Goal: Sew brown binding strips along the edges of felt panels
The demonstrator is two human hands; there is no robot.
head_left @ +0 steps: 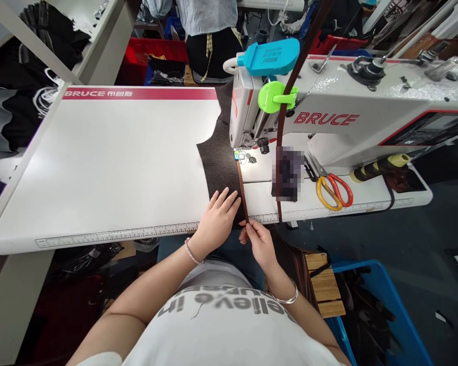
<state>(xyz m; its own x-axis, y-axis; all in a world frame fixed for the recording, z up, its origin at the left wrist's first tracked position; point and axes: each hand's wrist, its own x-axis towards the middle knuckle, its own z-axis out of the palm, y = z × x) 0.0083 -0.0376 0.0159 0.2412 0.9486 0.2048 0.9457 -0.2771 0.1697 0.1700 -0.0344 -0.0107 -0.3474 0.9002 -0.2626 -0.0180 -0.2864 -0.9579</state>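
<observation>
A dark brown fabric piece (218, 165) lies on the white sewing table, its right edge running up to the needle area of the sewing machine (324, 101). Along that edge lies a narrow reddish-brown strip (242, 190), reaching from the presser foot down to the table's front edge. My left hand (222, 216) rests on the fabric with its fingers stretched out. At the front edge, my right hand (260, 241) pinches the strip and fabric edge between thumb and fingers. The fabric's lower end is partly hidden by my hands.
Scissors (329, 192) with red and yellow handles lie right of the needle, beside a cone of thread (379, 168). Another brown strip (281, 127) hangs down in front of the machine. A blue crate (395, 305) and a wooden stool (324, 284) stand at lower right.
</observation>
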